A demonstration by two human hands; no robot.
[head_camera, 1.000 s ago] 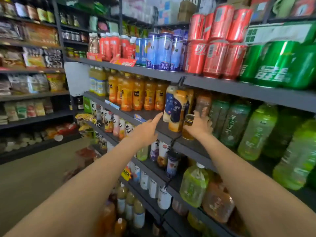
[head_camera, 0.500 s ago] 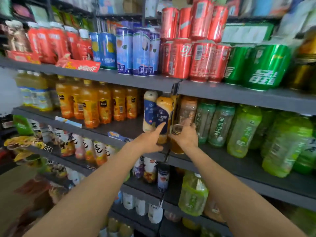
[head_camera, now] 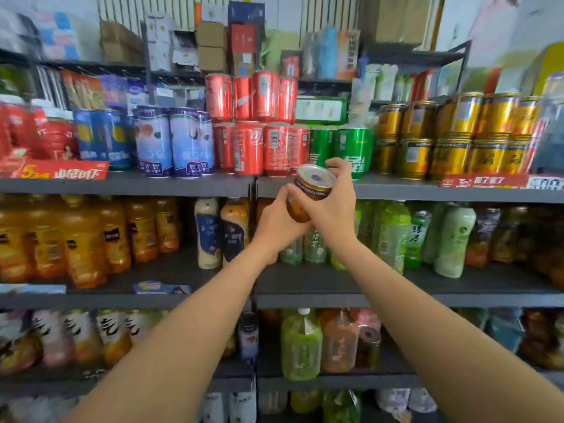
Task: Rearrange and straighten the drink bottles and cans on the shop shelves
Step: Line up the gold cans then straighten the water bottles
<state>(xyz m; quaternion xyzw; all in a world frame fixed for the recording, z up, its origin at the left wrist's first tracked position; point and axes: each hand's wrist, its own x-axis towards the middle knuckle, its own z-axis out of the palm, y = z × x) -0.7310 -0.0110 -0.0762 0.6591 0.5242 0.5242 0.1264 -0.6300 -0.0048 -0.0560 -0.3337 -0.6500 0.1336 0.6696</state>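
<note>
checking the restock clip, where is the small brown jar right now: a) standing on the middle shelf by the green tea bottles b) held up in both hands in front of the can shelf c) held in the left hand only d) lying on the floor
b: both the left hand and the right hand grip the jar, raised off the shelves in front of the red cans.

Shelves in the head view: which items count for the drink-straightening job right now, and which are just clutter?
Job:
- brown jar, gripped by left hand and right hand
- red cans, stacked
- green cans
- gold cans
- orange juice bottles
- green tea bottles

Not the job:
- cardboard boxes on top
- red price strip
</note>
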